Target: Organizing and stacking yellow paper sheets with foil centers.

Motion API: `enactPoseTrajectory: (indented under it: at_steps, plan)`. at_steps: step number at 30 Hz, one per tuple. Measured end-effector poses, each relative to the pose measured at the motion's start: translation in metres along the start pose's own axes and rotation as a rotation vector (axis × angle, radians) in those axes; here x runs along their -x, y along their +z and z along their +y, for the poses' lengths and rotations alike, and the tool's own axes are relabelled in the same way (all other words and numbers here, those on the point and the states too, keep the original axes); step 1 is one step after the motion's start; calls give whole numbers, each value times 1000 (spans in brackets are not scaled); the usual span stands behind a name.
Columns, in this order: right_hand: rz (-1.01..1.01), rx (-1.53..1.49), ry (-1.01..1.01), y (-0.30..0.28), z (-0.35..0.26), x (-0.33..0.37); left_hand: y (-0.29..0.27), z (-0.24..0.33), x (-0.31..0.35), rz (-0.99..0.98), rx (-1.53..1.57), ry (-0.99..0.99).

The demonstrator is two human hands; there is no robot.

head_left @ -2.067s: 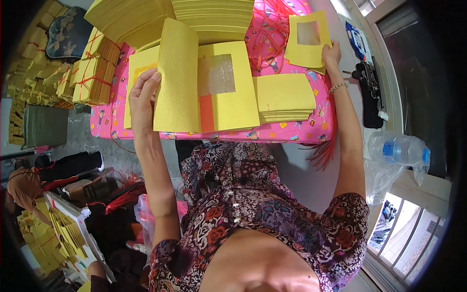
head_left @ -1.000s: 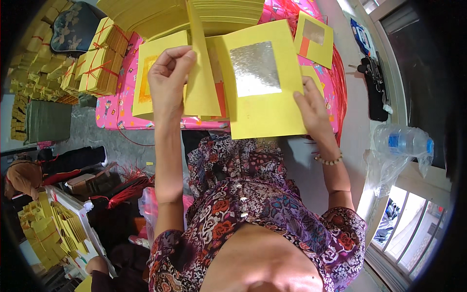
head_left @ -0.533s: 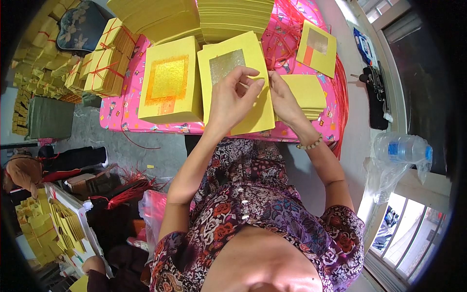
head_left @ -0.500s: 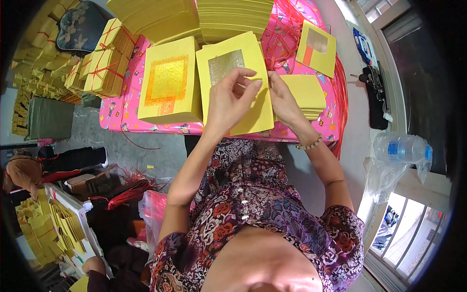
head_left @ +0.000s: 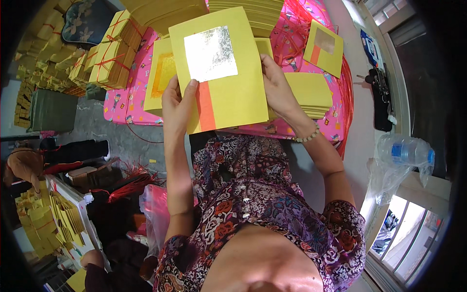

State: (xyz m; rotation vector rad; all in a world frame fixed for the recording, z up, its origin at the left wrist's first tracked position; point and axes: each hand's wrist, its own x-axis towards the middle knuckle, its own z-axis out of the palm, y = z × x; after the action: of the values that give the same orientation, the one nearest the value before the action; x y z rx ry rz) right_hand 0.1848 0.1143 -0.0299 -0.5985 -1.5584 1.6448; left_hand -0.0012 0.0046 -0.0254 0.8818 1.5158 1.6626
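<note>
Raised over the table is a thin stack of yellow joss paper (head_left: pixel 243 92), its top sheet bearing a bright silver foil square and an orange strip below it. My left hand (head_left: pixel 178 103) grips its left edge, the thumb on the front and the fingers mostly behind. At the right edge my right hand (head_left: pixel 281 92) is closed on the same sheets, fingertips partly hidden. Partly covered behind them, to the left, lies a stack with a gold square (head_left: pixel 165 73). Plain-topped yellow papers (head_left: pixel 307 92) lie beside my right hand.
Tall yellow paper stacks (head_left: pixel 168 17) stand at the back of the pink patterned table (head_left: pixel 124 109). One foil-squared sheet (head_left: pixel 332 56) and red ties (head_left: pixel 292 39) lie at the right. Tied bundles (head_left: pixel 114 61) stand left. Another person's hand (head_left: pixel 92 258) shows lower left.
The joss paper has been lifted and tilted toward me. My left hand moved from over its front to its left edge, uncovering the orange strip; my right hand stays at the right edge.
</note>
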Motion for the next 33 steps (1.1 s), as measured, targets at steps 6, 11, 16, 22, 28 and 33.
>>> enactPoseTrajectory:
  at_steps: [6, 11, 16, 22, 28, 33]
  plan:
    - [-14, 316, -63, 16, 15, -26, -20, -8, 0, 89, -135, 111]
    - [-3, 329, -134, 35, 14, -40, -46, -9, 2, 152, -83, 50]
    - [-36, 451, -159, 54, 18, -53, -82, -17, -2, 220, -190, 107]
    - [-168, 336, 63, 59, 42, -67, -111, -19, -6, 293, -168, 88]
    - [-290, 404, 16, 46, 37, -64, -124, -24, -11, 253, -295, 34]
    - [-297, 736, -119, 4, -3, -45, -129, -33, -15, 277, -318, 61]
